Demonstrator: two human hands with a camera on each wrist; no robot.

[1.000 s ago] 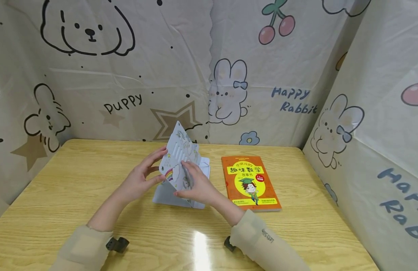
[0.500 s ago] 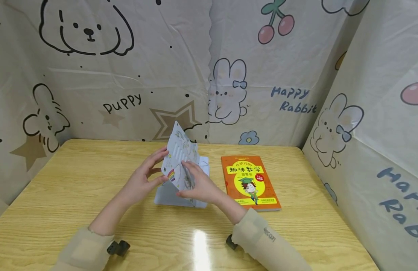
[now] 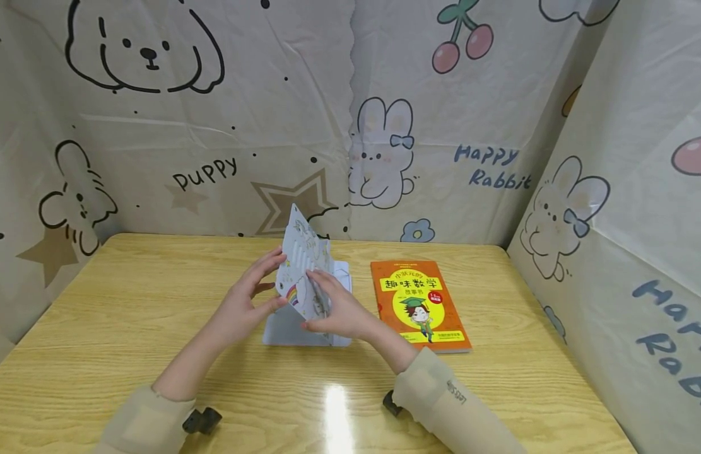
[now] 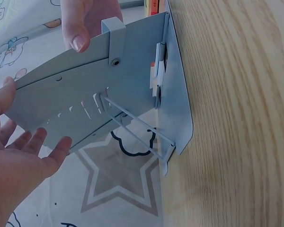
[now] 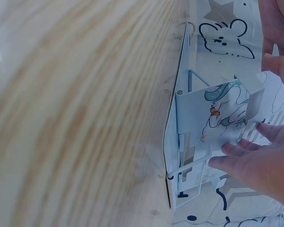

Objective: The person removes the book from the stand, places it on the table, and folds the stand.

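A white metal book stand (image 3: 301, 271), its panel printed with a rainbow and cartoon figures, is tilted up on a flat base plate (image 3: 296, 331). My left hand (image 3: 245, 302) holds the panel's left edge, thumb low and fingers higher. My right hand (image 3: 341, 309) grips the panel's lower right part, its fingers over the printed face. In the left wrist view, the back of the panel (image 4: 75, 90) shows slots, and a wire support (image 4: 137, 132) runs to the base. The right wrist view shows my right fingertips (image 5: 227, 161) against the printed side.
To the right of the stand, an orange book (image 3: 421, 306) lies flat on the wooden table (image 3: 174, 277). Printed cloth (image 3: 214, 126) hangs behind the table and along its sides. A dark wrist camera (image 3: 201, 420) sticks out from the left sleeve.
The stand has shifted slightly to the right, base and panel together. Its panel now appears turned more edge-on. Both hands have moved a little to the right with it; the book stays put.
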